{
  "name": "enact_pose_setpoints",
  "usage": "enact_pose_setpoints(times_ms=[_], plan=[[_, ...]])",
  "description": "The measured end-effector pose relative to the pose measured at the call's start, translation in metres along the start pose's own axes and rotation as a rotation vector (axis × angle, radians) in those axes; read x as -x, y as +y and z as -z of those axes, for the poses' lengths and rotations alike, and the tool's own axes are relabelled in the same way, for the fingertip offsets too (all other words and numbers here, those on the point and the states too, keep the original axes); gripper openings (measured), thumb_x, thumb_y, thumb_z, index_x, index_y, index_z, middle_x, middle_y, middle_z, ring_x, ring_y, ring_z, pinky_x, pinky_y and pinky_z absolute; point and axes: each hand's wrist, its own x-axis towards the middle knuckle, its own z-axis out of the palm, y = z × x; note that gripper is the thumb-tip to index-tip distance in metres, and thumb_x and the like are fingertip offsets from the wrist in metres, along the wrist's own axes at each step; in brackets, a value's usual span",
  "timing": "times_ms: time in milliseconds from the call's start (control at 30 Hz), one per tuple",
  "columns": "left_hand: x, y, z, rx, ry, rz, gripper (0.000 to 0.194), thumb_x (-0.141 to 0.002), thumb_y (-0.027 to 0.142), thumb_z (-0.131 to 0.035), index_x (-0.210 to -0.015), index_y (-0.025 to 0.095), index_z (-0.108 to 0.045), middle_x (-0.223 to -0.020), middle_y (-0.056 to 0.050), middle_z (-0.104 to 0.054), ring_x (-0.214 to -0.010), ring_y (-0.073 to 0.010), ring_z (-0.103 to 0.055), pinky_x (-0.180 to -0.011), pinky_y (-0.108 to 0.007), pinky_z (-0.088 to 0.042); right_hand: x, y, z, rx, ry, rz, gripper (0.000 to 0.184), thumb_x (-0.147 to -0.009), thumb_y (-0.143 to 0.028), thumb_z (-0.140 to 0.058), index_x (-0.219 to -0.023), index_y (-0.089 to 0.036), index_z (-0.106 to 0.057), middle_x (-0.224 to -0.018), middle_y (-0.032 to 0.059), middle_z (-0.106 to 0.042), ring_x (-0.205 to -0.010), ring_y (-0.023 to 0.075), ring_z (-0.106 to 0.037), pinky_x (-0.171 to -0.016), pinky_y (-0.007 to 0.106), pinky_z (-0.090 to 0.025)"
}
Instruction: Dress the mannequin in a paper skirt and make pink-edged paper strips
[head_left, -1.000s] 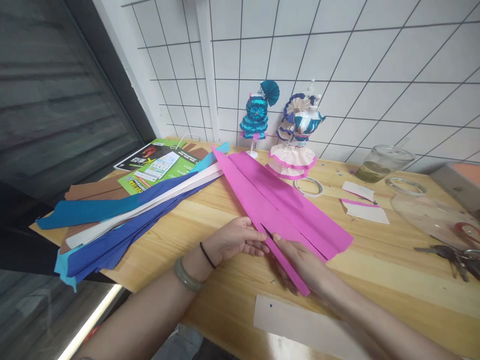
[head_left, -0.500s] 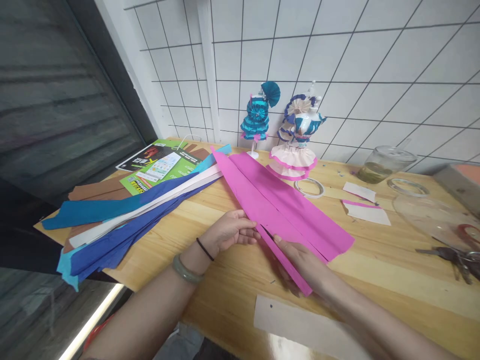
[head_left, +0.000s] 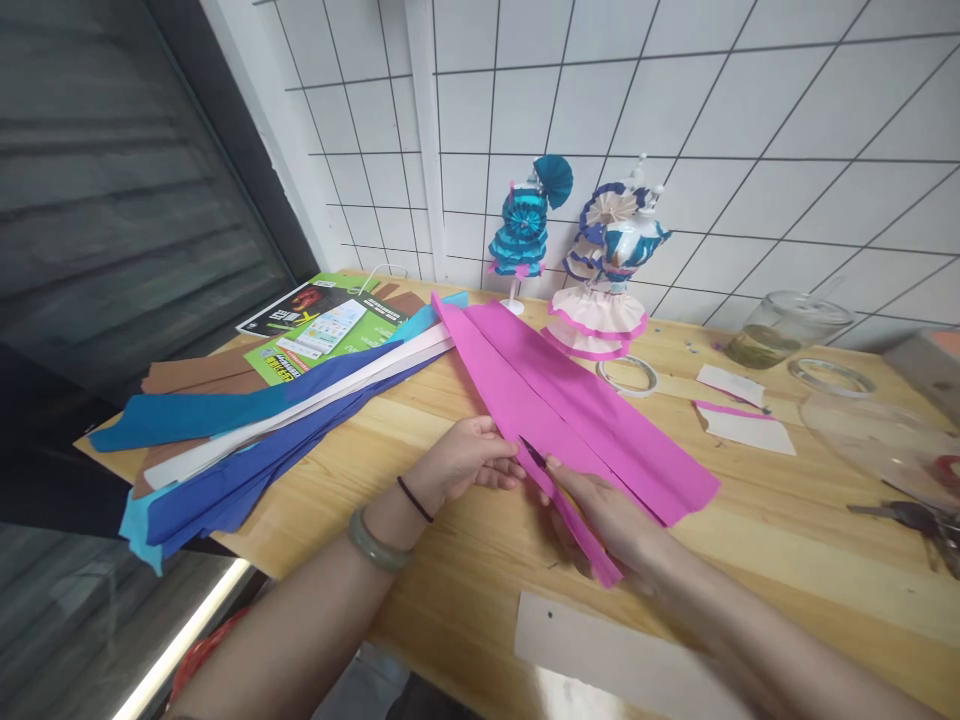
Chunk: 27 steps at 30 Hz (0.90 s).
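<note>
A long sheet of pink crepe paper stretches across the table toward the wall. At its near left edge my left hand pinches the paper between thumb and fingers. My right hand is closed around scissors; their dark blades lie in the paper just right of my left fingertips, and the handles are mostly hidden by the hand. A narrow pink strip hangs down beside my right hand, partly separated from the sheet. Another pink piece lies flat to the right.
Folded blue paper, white paper and flyers lie left. Paper-dressed dolls stand at the wall. A tape roll, a glass jar and keys are right; a pale strip lies in front.
The scissor blades show more, with more of them visible above the paper. The cut strip is narrower in view and curls beside my right hand. The whole view has shifted slightly.
</note>
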Motion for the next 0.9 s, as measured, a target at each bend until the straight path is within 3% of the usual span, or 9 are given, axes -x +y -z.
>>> enact_pose_setpoints(times_ms=[200, 900], plan=[[0.0, 0.0001, -0.0008, -0.025, 0.002, 0.005, 0.022, -0.068, 0.017, -0.066, -0.089, 0.012, -0.06, -0.071, -0.006, -0.065, -0.058, -0.0106, -0.061, -0.05, -0.019, -0.048, -0.0037, 0.0027, 0.0079, 0.074, -0.006, 0.014, 0.05, -0.08, -0.062, -0.043, -0.059, -0.018, -0.05, -0.038, -0.0015, -0.047, -0.031, 0.0111, -0.043, -0.03, 0.024, -0.032], [0.0015, 0.0018, -0.0018, -0.001, 0.007, 0.019, 0.02, -0.069, 0.015, -0.064, -0.089, 0.012, -0.06, -0.074, -0.007, -0.064, -0.058, -0.0095, -0.06, -0.05, -0.019, -0.048, -0.0031, 0.0018, 0.0011, 0.063, -0.02, 0.036, 0.05, -0.082, -0.06, -0.04, -0.055, -0.018, -0.043, -0.037, -0.0049, -0.041, -0.029, 0.0083, -0.038, -0.031, 0.021, -0.03]])
